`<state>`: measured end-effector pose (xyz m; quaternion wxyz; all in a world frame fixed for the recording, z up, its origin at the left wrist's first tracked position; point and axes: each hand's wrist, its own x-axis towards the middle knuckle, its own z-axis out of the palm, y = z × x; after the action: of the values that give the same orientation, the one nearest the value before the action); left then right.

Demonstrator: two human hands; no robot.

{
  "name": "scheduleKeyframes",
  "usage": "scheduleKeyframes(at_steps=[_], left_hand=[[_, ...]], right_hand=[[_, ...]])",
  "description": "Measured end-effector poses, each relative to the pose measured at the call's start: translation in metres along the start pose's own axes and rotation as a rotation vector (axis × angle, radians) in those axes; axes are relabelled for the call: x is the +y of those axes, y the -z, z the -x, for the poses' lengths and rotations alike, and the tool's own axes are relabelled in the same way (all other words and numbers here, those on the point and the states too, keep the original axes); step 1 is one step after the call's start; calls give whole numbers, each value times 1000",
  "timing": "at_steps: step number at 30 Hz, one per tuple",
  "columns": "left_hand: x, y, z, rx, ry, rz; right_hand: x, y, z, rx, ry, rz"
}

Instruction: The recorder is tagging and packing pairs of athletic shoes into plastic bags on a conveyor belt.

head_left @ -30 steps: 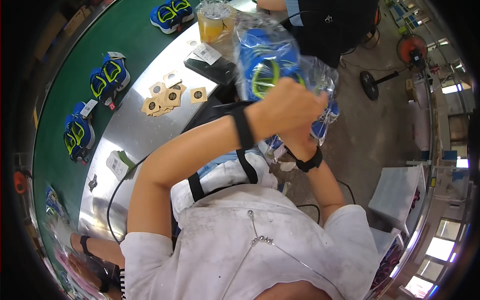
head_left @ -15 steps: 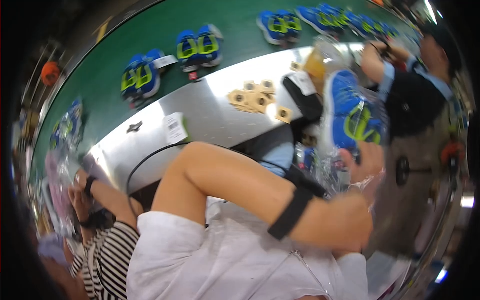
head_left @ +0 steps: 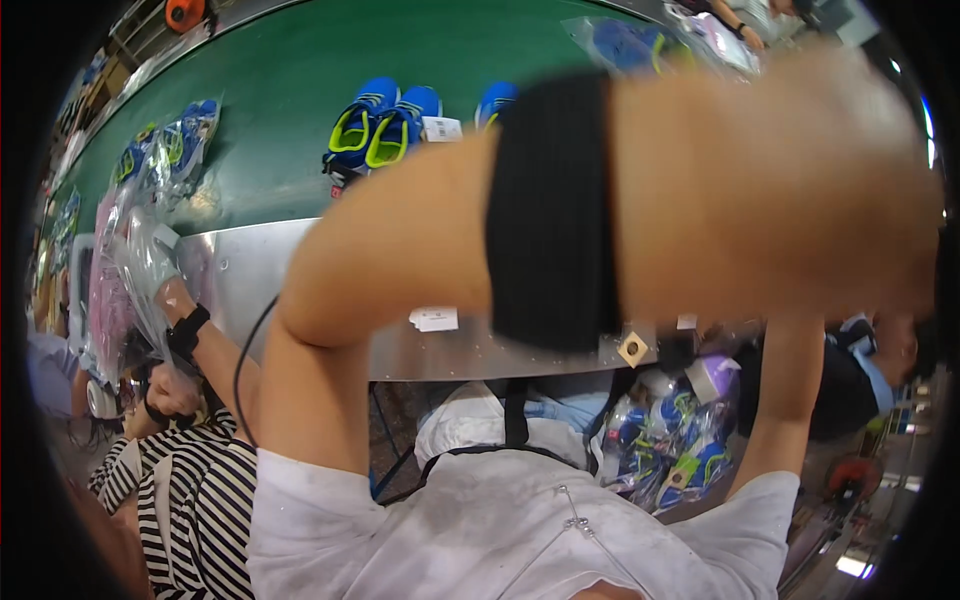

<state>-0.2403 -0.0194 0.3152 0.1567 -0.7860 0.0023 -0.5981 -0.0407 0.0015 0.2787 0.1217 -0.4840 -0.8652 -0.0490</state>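
My left forearm, with a wide black band (head_left: 553, 210) on it, crosses the picture close up. My left hand (head_left: 850, 160) is smeared by motion at the upper right, and its fingers cannot be made out. From the lower right my right forearm (head_left: 785, 410) rises and runs behind the left hand. The right hand is hidden there, so what either hand holds does not show. Just past my left arm, a pair of blue shoes with lime linings (head_left: 385, 130) stands on the green belt (head_left: 270, 80). Partly behind the arm is another blue shoe (head_left: 495, 102).
A metal ledge (head_left: 265, 265) carries a white label (head_left: 434, 319) and a tan square card (head_left: 632, 349). Bagged blue shoes (head_left: 675, 440) are heaped below its edge. More bagged shoes (head_left: 185, 140) lie at the left, near a person in stripes (head_left: 200, 510). Another bagged shoe (head_left: 625, 45) is at the back right.
My left arm has swung up and closer, and the bagged blue shoe at that hand no longer shows. My right forearm has come into view. The whole view has shifted.
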Motion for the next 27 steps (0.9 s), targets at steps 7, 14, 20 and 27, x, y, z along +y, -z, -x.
scheduleKeyframes(at_steps=[7, 14, 20, 27], left_hand=[[-213, -142, -45, -560, 122, -488], [-281, -158, 91, -734, 508, -660], [-295, -229, 196, -757, 711, -787], [-283, -229, 217, -864, 915, -877]], right_hand=[[274, -74, -254, 63, 480, -2], [277, -196, -329, -3, 344, 143], [337, -320, -344, -362, 240, 55], [297, -177, -233, -316, 515, -329]])
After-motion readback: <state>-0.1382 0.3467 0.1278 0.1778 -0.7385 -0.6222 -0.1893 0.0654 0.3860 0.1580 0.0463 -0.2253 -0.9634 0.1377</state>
